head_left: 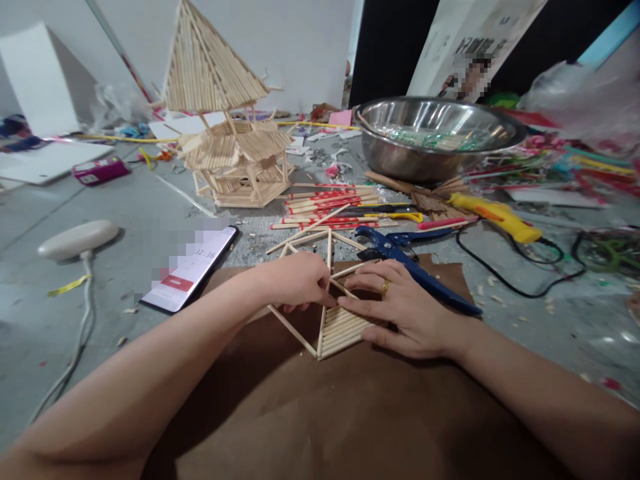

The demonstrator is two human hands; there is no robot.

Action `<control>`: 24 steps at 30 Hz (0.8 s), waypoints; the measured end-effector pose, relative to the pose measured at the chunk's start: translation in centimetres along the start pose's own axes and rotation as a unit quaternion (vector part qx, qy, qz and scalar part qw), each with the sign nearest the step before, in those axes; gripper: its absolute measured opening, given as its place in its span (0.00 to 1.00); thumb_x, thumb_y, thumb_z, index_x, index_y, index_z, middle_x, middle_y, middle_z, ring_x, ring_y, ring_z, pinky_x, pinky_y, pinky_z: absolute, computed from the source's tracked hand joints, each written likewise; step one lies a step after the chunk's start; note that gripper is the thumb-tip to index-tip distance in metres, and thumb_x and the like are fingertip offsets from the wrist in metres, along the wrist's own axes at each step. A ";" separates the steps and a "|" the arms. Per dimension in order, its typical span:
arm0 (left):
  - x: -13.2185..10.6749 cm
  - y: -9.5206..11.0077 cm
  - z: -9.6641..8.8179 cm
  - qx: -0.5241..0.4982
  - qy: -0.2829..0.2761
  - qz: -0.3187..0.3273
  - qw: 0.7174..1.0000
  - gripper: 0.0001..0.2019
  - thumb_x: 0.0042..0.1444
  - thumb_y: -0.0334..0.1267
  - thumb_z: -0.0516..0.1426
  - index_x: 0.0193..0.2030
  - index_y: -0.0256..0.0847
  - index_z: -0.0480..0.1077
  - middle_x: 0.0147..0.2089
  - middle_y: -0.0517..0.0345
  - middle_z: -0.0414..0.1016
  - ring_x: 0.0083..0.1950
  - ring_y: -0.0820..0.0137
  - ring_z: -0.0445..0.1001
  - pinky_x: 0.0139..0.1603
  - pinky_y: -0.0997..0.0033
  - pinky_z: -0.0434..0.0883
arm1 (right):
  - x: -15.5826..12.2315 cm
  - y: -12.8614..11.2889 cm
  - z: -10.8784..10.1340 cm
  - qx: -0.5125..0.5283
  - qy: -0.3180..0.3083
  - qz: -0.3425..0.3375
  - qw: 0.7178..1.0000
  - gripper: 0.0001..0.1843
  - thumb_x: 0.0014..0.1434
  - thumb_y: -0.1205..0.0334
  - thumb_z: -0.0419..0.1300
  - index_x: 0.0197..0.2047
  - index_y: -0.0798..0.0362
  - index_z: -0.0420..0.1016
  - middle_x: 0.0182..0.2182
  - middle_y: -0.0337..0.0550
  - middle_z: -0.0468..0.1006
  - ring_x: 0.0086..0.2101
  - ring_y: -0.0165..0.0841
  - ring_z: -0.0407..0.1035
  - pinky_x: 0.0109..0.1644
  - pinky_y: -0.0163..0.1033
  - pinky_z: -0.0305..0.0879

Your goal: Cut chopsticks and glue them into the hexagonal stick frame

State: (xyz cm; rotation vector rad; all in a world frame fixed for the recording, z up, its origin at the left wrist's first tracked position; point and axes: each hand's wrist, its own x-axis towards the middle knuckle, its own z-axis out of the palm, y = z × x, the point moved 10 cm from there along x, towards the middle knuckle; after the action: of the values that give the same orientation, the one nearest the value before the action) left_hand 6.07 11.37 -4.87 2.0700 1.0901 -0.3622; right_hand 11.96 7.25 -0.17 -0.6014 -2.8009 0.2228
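Your left hand (303, 283) is half curled, its index finger pointing down near the inner tip of the filled panel (347, 332); you hide the fingertips' grip, so I cannot tell whether they pinch a sliver of stick. Your right hand (400, 303) lies over the same panel, fingers loosely spread, with no grip on anything that shows. The frame (321, 327) sits under both hands, its near part on the brown sheet (330, 413).

Watch your pressure: bearing down unevenly could bow the thin spokes or push the panel's rows out of line. The sheet looks soft and wrinkled, so a tug on it might skew the frame. The blue cutters (400, 257) lie close behind your right hand, their head just beside the frame's far corner; a careless knock there could jar a joint.

The sticks are pale, round and smooth, packed in parallel on the panel, while the other bays show bare ribs. Beyond, the tiered model (237, 150) has a ribbed, pointed roof, the spare sticks (330, 203) carry red markings, and the bowl (435, 157) is shiny, round metal.
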 end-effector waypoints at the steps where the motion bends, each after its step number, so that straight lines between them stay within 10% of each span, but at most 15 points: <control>1: 0.0 -0.2 0.1 -0.011 -0.005 -0.003 1.000 0.17 0.48 0.47 0.48 0.28 0.36 0.69 0.17 0.61 0.67 0.14 0.79 0.62 0.17 0.80 0.59 | 0.0 0.0 0.1 0.000 -0.004 0.000 1.000 0.24 0.52 0.52 0.50 0.53 0.47 0.61 0.48 0.46 0.65 0.50 0.40 0.50 0.51 0.51 0.45; 24: 0.3 -0.1 2.1 -0.064 -0.081 0.031 0.994 0.13 0.47 0.41 0.48 0.28 0.34 0.68 0.21 0.57 0.69 0.17 0.78 0.64 0.17 0.80 0.63 | 0.7 -1.5 1.0 -0.008 -0.037 -0.013 0.999 0.20 0.55 0.55 0.47 0.48 0.52 0.65 0.45 0.42 0.70 0.49 0.38 0.54 0.52 0.51 0.42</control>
State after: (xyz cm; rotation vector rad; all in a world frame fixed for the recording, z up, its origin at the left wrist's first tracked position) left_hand 6.34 10.08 -6.50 1.9199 0.9255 -0.4114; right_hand 10.51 6.06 -0.69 -0.5704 -2.8829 0.2224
